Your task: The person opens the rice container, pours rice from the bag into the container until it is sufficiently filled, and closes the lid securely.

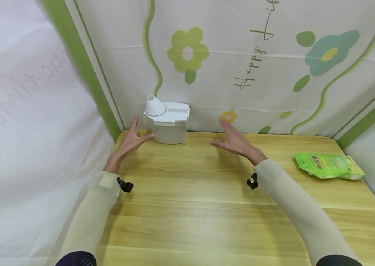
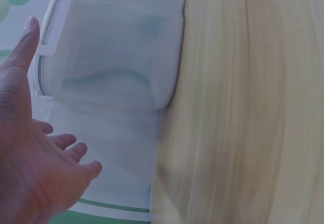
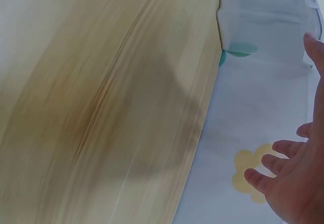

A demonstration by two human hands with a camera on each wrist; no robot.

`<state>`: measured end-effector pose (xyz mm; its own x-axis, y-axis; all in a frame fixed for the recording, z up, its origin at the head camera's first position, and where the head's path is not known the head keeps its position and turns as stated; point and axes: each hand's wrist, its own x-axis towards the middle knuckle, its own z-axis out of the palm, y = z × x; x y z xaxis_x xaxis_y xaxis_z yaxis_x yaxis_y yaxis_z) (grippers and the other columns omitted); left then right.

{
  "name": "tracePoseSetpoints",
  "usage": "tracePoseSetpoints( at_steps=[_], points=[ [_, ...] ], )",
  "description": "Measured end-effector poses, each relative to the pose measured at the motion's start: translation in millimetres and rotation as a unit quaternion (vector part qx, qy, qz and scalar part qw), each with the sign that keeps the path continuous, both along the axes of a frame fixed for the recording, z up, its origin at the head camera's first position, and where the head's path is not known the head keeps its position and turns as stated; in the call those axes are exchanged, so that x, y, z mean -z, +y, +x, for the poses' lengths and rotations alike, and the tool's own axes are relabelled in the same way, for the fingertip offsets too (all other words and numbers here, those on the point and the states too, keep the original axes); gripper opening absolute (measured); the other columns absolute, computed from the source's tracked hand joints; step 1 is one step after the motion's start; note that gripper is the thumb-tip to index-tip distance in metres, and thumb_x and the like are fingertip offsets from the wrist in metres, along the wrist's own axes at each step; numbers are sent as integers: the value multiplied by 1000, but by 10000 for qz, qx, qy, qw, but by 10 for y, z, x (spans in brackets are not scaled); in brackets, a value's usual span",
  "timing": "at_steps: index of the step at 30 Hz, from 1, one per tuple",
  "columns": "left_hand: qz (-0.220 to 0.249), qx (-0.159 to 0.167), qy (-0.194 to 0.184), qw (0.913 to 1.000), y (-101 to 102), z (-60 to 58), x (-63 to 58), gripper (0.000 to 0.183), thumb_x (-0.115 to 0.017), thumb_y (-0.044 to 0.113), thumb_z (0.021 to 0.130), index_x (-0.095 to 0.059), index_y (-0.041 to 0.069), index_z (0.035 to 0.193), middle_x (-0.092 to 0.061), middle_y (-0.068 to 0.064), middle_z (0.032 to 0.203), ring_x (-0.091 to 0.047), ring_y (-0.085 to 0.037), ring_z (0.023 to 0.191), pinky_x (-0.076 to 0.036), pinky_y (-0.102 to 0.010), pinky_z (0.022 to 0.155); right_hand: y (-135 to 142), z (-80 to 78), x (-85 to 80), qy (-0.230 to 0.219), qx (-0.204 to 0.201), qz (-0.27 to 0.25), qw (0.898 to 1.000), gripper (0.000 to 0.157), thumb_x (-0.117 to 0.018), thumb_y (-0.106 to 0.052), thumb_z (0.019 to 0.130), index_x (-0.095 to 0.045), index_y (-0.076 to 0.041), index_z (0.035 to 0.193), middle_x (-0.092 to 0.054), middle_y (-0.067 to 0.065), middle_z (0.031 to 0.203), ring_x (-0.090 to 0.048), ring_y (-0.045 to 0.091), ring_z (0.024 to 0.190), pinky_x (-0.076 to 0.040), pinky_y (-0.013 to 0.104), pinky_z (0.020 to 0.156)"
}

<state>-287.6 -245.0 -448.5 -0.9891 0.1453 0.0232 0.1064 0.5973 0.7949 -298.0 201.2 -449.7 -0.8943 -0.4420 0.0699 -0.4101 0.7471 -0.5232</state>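
Observation:
A clear plastic storage container (image 1: 170, 133) with a white lid and a cone-shaped spout stands upright at the table's back edge, left of centre. Just left of it is my left hand (image 1: 132, 140), thumb spread from the fingers and holding nothing. In the left wrist view the container (image 2: 121, 47) is beyond that hand (image 2: 35, 158); whether the thumb touches it I cannot tell. Well to the container's right, my right hand (image 1: 236, 141) hovers with fingers extended, holding nothing. The right wrist view shows the hand (image 3: 298, 173) apart from the container (image 3: 268, 21).
A green snack-like packet (image 1: 327, 166) lies on the right side of the wooden table (image 1: 187, 207). White curtains with printed flowers (image 1: 214, 74) rise directly behind the table and along both sides. Black wrist cameras (image 1: 126, 185) sit at both cuffs.

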Motion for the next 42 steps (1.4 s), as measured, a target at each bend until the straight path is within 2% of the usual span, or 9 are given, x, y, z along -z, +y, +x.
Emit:
tracePoseSetpoints(
  at_steps=[8, 14, 17, 24, 30, 39, 42],
  points=[
    [644, 65, -75, 9979, 37, -50, -51, 119, -77, 50, 95, 10, 23, 171, 3, -2, 179, -3, -29, 165, -10, -64, 129, -203, -95, -37, -220, -22, -506, 9985, 115, -67, -68, 95, -6, -8, 171, -9, 14, 178, -13, 35, 163, -15, 56, 131],
    [1309, 152, -97, 9912, 77, -101, -92, 119, -79, 41, 95, 10, 20, 171, 3, -6, 179, -2, -28, 165, -8, -53, 132, -391, -132, -97, -430, -39, -1045, 9936, 112, -70, -63, 95, -9, -10, 171, -13, 9, 178, -15, 31, 163, -17, 55, 131],
    [1493, 146, -111, 9886, 100, -133, -114, 118, -79, 37, 95, 9, 20, 171, 4, -6, 179, -3, -27, 165, -7, -50, 132, -489, -155, -120, -557, -47, -1232, 9908, 111, -71, -61, 95, -8, -11, 172, -16, 9, 177, -18, 30, 163, -20, 54, 130],
    [1540, 176, -213, 9877, 131, -208, -134, 118, -80, 36, 95, 9, 20, 171, 5, -4, 179, -2, -24, 165, -8, -48, 133, -680, -215, -135, -747, -98, -1602, 9842, 111, -72, -59, 95, -6, -14, 172, -18, 10, 177, -25, 33, 160, -28, 54, 127],
    [1575, 188, -251, 9870, 161, -264, -140, 122, -83, 37, 93, 9, 21, 171, 7, -4, 178, -2, -24, 165, -9, -48, 132, -843, -267, -174, -859, -134, -1906, 9778, 110, -72, -57, 96, -7, -13, 172, -20, 11, 176, -27, 33, 160, -27, 53, 128],
    [1788, 164, -145, 9836, 216, -291, -133, 116, -82, 29, 94, 4, 22, 172, 2, -2, 179, -6, -23, 164, -11, -48, 132, -1038, -305, -179, -1002, -417, -2447, 9635, 107, -73, -43, 99, 0, -13, 172, -14, 15, 177, -20, 35, 162, -28, 56, 127],
    [1817, 208, -143, 9830, 251, -308, -151, 114, -82, 28, 94, 2, 25, 172, -1, -2, 179, -7, -24, 164, -11, -49, 132, -1082, -310, -183, -957, -371, -2517, 9623, 108, -74, -42, 99, 0, -14, 172, -13, 15, 177, -20, 33, 162, -29, 56, 127]
  ],
)
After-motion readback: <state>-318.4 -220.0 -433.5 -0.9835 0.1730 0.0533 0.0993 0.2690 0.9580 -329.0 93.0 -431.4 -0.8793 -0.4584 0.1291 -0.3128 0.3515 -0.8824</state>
